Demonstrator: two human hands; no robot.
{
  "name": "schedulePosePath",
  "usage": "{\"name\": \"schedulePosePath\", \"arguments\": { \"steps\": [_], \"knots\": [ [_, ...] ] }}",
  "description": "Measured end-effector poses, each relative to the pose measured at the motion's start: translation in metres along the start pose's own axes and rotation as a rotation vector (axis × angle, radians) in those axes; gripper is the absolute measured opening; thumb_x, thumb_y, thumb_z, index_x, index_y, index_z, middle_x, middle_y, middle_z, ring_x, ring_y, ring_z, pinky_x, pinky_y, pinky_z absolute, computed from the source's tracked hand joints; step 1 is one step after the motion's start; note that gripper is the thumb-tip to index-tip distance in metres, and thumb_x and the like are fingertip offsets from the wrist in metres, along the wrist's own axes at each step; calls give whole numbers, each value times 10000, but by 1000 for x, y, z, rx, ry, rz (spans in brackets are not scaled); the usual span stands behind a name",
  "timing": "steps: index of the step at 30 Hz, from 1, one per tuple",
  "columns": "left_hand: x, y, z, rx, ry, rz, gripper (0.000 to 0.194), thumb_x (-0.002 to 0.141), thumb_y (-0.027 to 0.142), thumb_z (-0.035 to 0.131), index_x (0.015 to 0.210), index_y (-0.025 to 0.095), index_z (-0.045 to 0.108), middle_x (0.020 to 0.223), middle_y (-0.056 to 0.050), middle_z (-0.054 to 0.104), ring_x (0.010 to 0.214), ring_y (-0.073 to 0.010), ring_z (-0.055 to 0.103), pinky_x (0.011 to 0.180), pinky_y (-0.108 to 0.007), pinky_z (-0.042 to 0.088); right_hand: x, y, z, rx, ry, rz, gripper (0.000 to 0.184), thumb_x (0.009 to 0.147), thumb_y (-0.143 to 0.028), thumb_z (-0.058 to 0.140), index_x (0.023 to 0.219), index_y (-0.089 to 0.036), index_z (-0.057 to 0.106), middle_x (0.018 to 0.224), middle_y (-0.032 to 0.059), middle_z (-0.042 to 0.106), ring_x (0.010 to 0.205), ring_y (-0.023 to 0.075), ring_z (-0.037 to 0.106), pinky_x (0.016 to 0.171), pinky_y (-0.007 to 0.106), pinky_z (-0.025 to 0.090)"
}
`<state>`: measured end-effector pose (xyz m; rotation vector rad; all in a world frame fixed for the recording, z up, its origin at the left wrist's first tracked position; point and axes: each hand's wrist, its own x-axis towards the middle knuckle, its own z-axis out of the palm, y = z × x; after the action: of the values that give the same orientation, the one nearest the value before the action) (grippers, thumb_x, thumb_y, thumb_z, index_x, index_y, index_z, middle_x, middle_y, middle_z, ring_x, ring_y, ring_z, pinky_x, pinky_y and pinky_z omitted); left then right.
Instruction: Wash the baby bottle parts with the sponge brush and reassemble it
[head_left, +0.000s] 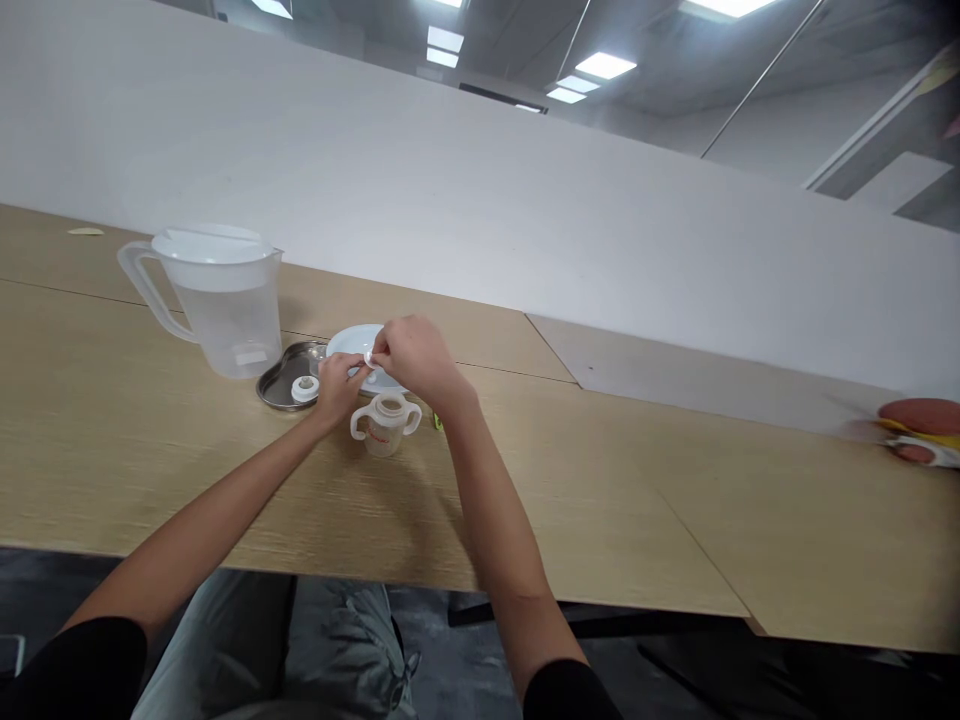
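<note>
Nearest the camera, the person's lap in grey-green trousers lies below the edge of a light wood-grain table, and 2 bare forearms reach out across the table. The left hand and the right hand meet at their fingertips, both nearly closed in a tight pinch on a small white piece. It is too small to tell exactly what part it is, or how much of its weight each hand bears.

Just below the grip, a clear 2-handled cup stands upright, apart from the hands, with its top open and no lid on it. Left of the grip, a steel tray holds a white ring, which lies loose and is not fitted to the cup. So far, the pieces shown remain separate, with none seated on the cup. Directly beyond the grip, a white plate lies partly hidden behind the hands.

Farther left of the grip, a translucent plastic pitcher stands upright beside the tray, its white lid on. Well right of the grip, a blurred red and yellow object sits at the far table edge, in front of a white partition.
</note>
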<state>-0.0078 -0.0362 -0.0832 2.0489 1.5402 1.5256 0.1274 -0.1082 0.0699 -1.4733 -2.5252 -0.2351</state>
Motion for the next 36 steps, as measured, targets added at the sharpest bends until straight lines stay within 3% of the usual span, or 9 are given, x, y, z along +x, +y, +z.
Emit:
{"name": "schedulePosePath", "arguments": {
  "steps": [6,11,16,23,30,36],
  "knots": [
    [-1,1,4,-13,76,-23,115,787,209,640,705,204,721,782,-30,728,849,-223,628,868,-351,411,0,2,3,-17,29,40,230,880,-174,541,954,-117,751,906,143,738,810,195,636,734,280,399],
    [-2,3,3,-13,65,-33,30,735,197,715,707,203,724,786,-35,735,879,-244,645,890,-385,407,2,1,4,-30,52,110,234,899,-193,530,1001,-117,726,934,145,732,845,206,641,774,297,404],
    [-4,4,3,-34,58,-6,64,759,221,718,698,209,732,779,-38,740,865,-238,659,902,-390,423,6,2,5,-51,113,144,238,938,-191,488,965,-132,717,959,137,729,895,211,644,868,340,372],
    [-5,-4,6,-50,90,46,104,795,315,727,802,221,769,852,-49,762,880,-231,670,930,-399,441,1,6,-4,-24,325,160,252,979,-179,419,947,-139,666,982,118,698,960,210,608,943,362,315],
    [-3,-7,6,-33,102,90,109,800,337,734,826,244,785,816,-30,757,857,-226,667,892,-394,457,-11,16,-12,61,565,128,236,988,-195,411,879,-185,620,859,61,658,877,197,587,948,389,333],
    [-6,-8,8,31,127,107,90,799,324,744,837,255,789,806,-33,737,856,-220,648,907,-405,420,-15,29,-14,99,682,148,240,981,-207,407,863,-197,616,817,47,640,854,196,588,944,414,353]
  ]
}}
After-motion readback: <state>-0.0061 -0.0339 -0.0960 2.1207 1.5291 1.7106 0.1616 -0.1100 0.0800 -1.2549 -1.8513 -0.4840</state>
